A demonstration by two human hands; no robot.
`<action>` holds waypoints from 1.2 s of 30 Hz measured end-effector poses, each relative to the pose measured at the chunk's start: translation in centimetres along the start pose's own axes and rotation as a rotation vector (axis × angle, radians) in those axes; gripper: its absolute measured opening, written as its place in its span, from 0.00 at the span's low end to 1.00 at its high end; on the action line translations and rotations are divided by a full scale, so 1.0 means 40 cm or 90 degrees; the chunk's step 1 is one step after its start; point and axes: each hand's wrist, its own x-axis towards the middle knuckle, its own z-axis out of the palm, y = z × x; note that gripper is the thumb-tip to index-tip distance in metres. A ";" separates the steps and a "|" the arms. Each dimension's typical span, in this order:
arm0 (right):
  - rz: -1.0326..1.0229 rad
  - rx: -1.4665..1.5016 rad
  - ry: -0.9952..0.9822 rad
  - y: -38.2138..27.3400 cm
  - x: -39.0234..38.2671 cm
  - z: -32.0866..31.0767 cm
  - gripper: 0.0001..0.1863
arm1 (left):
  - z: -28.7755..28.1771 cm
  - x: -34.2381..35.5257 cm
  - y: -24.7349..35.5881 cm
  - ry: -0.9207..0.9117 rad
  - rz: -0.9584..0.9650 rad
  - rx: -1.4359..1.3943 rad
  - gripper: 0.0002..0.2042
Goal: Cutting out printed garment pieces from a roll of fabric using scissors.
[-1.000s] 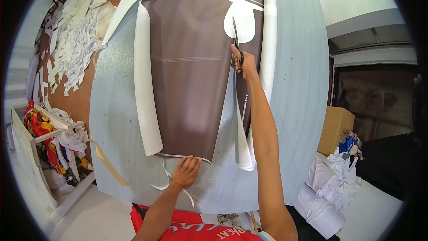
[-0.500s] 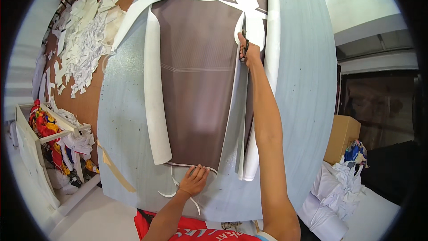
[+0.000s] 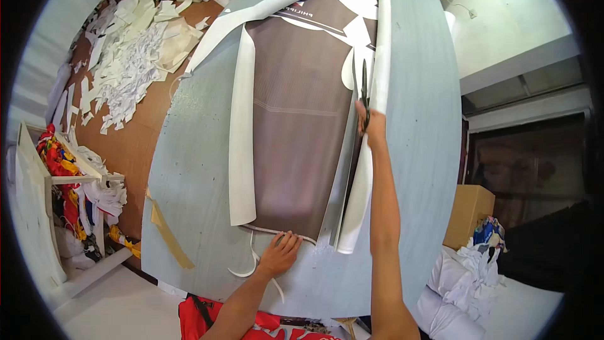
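Note:
A large dark grey-brown fabric panel point(image 3: 296, 145) with white margins lies flat on the table. My right hand point(image 3: 374, 127) is closed round the handles of black scissors point(image 3: 365, 91). Their blades point away from me over the white margin at the panel's upper right edge. My left hand point(image 3: 280, 253) rests with fingers flat on the panel's near edge, beside thin white offcut strips point(image 3: 255, 258). Along the panel's left side runs a curled white strip point(image 3: 242, 145). A rolled white edge point(image 3: 355, 214) lies to the right, partly behind my right forearm.
The panel lies on a long blue-grey table point(image 3: 421, 119). White scraps point(image 3: 135, 63) heap on the brown floor at left, near a wooden frame bin point(image 3: 75, 179) of coloured cloth. A cardboard box point(image 3: 469, 214) and white cloth bundles point(image 3: 459, 283) stand at right. Tan tape point(image 3: 168, 236) marks the table's left edge.
The whole view has shifted, so the panel appears lower and farther right. My right hand and the scissors have moved slightly right, away from the dark panel's edge. My left hand stays at the near edge.

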 end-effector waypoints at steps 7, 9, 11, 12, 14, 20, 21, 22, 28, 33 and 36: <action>0.053 -0.005 0.136 0.132 -0.653 0.041 0.22 | 0.025 -0.008 -0.020 -0.046 -0.029 -0.121 0.23; 0.083 0.025 0.166 0.131 -0.826 0.089 0.19 | 0.007 -0.003 -0.023 -0.001 0.018 -0.163 0.24; 0.091 0.019 0.206 0.184 -0.967 0.142 0.17 | -0.018 -0.002 -0.030 0.011 0.053 -0.239 0.25; 0.109 0.020 0.223 0.198 -1.034 0.178 0.17 | -0.008 -0.027 -0.042 0.037 0.100 -0.299 0.25; 0.130 0.033 0.258 0.196 -1.146 0.290 0.15 | 0.000 -0.088 -0.103 0.030 0.188 -0.404 0.21; 0.202 0.003 0.525 0.137 -1.414 0.685 0.12 | -0.371 -0.395 -0.411 -0.259 0.429 -0.430 0.13; 0.197 0.015 0.554 0.090 -1.409 0.764 0.12 | -0.454 -0.424 -0.490 -0.311 0.351 -0.461 0.12; 0.190 0.023 0.586 0.050 -1.398 0.833 0.12 | -0.484 -0.462 -0.569 -0.316 0.364 -0.458 0.12; 0.149 0.077 0.557 -0.073 -1.266 1.142 0.12 | -0.704 -0.490 -1.094 -0.246 -0.161 -0.645 0.17; 0.174 0.147 0.584 -0.116 -1.201 1.285 0.14 | -0.848 -0.154 -1.310 -0.573 0.119 -0.071 0.25; 0.091 -0.009 0.604 -0.170 -1.167 1.359 0.11 | -0.680 0.031 -1.483 -0.474 0.283 -0.041 0.20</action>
